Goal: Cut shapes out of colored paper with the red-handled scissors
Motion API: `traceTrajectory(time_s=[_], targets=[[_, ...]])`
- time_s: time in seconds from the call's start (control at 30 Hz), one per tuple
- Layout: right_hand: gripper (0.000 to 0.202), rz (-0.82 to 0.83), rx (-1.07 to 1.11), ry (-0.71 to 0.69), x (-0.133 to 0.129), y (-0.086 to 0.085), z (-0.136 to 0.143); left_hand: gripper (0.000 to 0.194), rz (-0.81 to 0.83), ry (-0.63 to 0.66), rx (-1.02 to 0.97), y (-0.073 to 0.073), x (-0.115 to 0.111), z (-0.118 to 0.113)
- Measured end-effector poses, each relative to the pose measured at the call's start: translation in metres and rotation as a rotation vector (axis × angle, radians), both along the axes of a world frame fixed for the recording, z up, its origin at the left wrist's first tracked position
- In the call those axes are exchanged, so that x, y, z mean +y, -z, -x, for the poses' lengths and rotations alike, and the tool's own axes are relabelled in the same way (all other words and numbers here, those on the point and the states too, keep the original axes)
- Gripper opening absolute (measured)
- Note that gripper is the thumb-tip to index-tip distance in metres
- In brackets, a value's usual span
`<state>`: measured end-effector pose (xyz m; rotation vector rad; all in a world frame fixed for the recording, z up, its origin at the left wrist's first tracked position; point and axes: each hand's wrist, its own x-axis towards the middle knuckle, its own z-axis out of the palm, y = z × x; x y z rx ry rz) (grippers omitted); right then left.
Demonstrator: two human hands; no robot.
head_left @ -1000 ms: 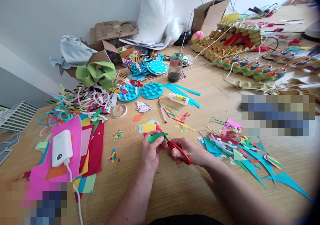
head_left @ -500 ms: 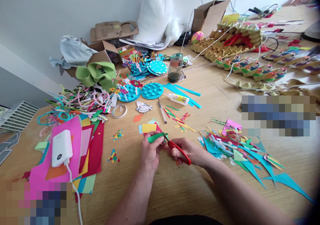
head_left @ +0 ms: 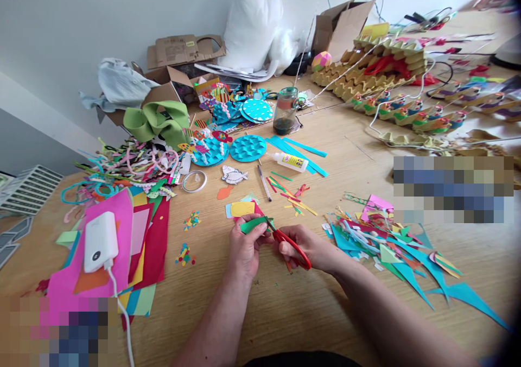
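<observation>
My left hand pinches a small piece of green paper over the middle of the table. Red-handled scissors are gripped in my right hand, with their blades at the right edge of the green paper. Just beyond my left hand lie a yellow paper piece and other small coloured sheets. Further off are a pen, thin paper strips, a white fish cutout and an orange fish cutout.
Paper scraps are heaped on the right. Coloured sheets and a white power bank with its cable lie left. A glue bottle, blue scalloped disc, tape roll and glass jar stand or lie farther back.
Both hands and the scissors keep nearly the same place. A tiny green scrap now shows on the table below the scissors.
</observation>
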<state>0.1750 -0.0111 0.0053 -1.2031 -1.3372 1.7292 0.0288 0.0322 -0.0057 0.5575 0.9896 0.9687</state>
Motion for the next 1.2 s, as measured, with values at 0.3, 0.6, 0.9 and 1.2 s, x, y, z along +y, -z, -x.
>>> traceTrajectory(time_s=[0.3,0.6,0.9,1.2], targets=[[0.061,0.008,0.012,0.002,0.0004,-0.0022,0.0009,0.04,0.005,0.002,-0.007,-0.0012,0.0003,-0.0001],[0.062,0.011,-0.003,0.015,0.0002,-0.0013,0.0009,0.043,-0.019,0.026,-0.044,-0.0035,0.0001,0.0003],[0.061,-0.003,-0.016,0.0,0.0001,0.001,0.0,0.035,-0.044,-0.006,-0.063,-0.0003,0.0003,0.0],[0.06,0.013,-0.031,-0.014,0.0001,0.0018,-0.0033,0.033,-0.06,0.028,-0.061,0.0017,0.0019,0.0019]])
